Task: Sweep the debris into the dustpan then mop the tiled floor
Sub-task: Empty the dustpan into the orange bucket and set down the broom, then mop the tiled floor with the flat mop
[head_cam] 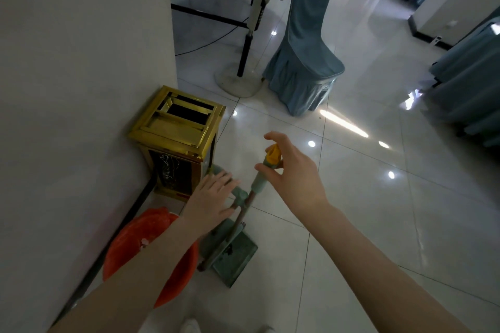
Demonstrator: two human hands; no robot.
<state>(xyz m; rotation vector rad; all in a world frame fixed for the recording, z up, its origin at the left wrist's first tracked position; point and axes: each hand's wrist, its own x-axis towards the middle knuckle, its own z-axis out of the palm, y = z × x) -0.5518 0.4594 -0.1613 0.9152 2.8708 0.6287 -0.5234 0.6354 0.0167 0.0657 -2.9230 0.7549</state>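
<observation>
A green dustpan (238, 257) stands on the glossy tiled floor (378, 211) beside the wall. Two thin handles rise from it. The taller handle (259, 181) has a green grip and a yellow cap (272, 155). My right hand (295, 173) is at that cap, fingers spread, thumb just touching the grip below it, not closed around it. The second handle's green grip (239, 196) sits lower. My left hand (211, 197) hovers flat and open over it, fingers stretched toward the bin. I cannot tell which handle belongs to the broom. The broom head is hidden.
A gold waste bin (176, 130) stands against the white wall (81, 89), with an orange bucket (130, 240) under my left forearm. Ahead are a pedestal fan base (235, 81) and a blue-covered chair (305, 57). Blue tablecloths (473, 84) hang at the right.
</observation>
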